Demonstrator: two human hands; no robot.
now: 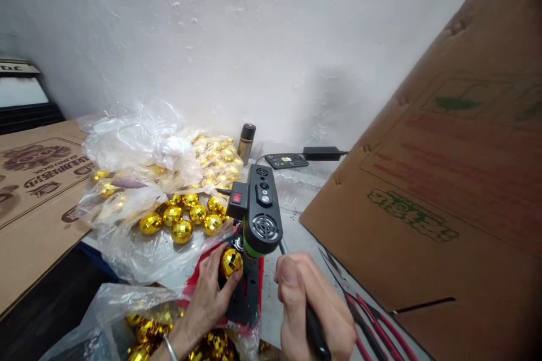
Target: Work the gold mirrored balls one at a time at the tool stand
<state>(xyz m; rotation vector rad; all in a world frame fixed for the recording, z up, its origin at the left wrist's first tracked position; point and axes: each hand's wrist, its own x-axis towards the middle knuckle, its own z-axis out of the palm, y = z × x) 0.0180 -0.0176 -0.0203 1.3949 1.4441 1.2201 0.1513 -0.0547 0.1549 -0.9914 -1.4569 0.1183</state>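
My left hand [208, 287] grips a gold mirrored ball [231, 263] between thumb and fingers, over the black base plate [244, 299] of a small bench machine [263, 211]. The machine has a black head with round vents, a green band beneath it and a red switch. My right hand [311, 304] is closed around a black handle [315, 331], to the right of the machine. A thin metal rod [283, 246] shows between that hand and the machine head; whether it joins the handle is hidden. Several loose gold balls [182, 231] lie on clear plastic left of the machine.
A plastic bag of gold balls [215, 161] lies behind, another bag [148, 333] at front left. Cardboard boxes flank both sides, the right one [423, 180] tall. Red-handled pliers [372, 321] lie by it. A dark-capped bottle [246, 144] and black adapter [324, 153] are near the wall.
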